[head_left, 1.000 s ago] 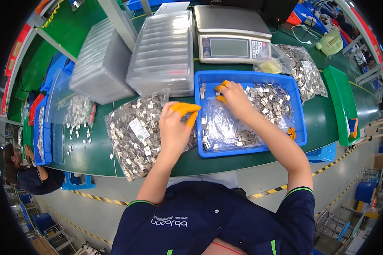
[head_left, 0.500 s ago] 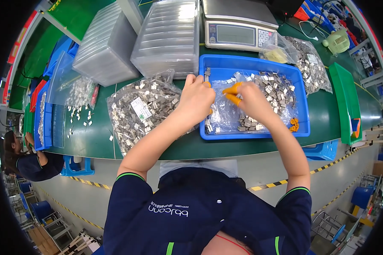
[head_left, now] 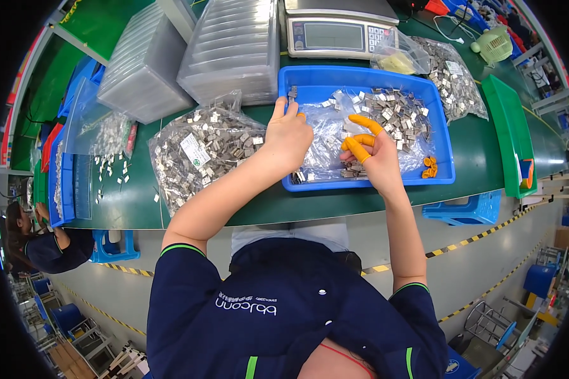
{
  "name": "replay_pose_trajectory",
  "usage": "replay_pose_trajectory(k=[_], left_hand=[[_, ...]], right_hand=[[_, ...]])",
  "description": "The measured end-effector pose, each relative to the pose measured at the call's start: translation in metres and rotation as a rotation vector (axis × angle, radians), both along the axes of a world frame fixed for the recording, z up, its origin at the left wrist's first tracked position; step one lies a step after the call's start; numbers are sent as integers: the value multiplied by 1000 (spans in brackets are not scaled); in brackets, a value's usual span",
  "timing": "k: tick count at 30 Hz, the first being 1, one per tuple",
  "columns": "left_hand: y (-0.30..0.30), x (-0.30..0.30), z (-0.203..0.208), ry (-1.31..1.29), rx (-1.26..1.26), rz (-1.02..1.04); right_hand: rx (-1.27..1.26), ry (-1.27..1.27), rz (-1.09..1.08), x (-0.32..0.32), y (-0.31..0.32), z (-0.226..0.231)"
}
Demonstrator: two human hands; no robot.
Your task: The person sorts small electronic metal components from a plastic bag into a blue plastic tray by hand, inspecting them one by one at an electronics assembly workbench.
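Note:
My left hand (head_left: 289,138) rests over the left rim of a blue tray (head_left: 445,126), its fingers bent and an orange finger cot on one of them. Small metal connectors (head_left: 292,93) lie at its fingertips; what its fingers close on is hidden. Over the tray's middle hovers my right hand (head_left: 376,155), with orange finger cots on its thumb and fingers, the fingers apart and nothing visibly held. Beneath it is a crumpled clear plastic bag (head_left: 325,136). Many loose metal connectors (head_left: 404,120) are heaped in the tray's right half.
A clear bag of connectors (head_left: 199,151) lies left of the tray, another bag (head_left: 452,76) to its right. Behind stand stacked clear plastic trays (head_left: 230,57) and a weighing scale (head_left: 335,38). A green tray (head_left: 505,132) is at far right; a co-worker (head_left: 50,243) sits far left.
My right hand has lifted back from the bag and spread its fingers. My left hand's fingers now reach toward the tray's far left corner. The whole view has shifted slightly.

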State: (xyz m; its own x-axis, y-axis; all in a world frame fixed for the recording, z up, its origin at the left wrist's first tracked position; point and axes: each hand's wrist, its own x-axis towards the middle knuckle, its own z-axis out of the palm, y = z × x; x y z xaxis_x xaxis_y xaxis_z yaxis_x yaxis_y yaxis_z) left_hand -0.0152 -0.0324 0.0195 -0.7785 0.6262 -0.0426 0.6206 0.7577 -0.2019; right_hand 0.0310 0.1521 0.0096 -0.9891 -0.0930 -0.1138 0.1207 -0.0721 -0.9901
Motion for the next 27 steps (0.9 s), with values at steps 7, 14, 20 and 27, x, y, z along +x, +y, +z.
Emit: replay_pose_trajectory(k=[7,14,20,27], left_hand=[[-6,4,5,-1,62,-34],[-11,20,58,-296,518,241],[-13,26,34,-929,1566,357],[-3,42,31,-1125,1906,361]], right_hand=[[28,-8,28,5,-2,-3],[-8,-23,-8,7,3,-2],[-68,57,-155,14,-17,22],[-144,288,-332,25,-30,35]])
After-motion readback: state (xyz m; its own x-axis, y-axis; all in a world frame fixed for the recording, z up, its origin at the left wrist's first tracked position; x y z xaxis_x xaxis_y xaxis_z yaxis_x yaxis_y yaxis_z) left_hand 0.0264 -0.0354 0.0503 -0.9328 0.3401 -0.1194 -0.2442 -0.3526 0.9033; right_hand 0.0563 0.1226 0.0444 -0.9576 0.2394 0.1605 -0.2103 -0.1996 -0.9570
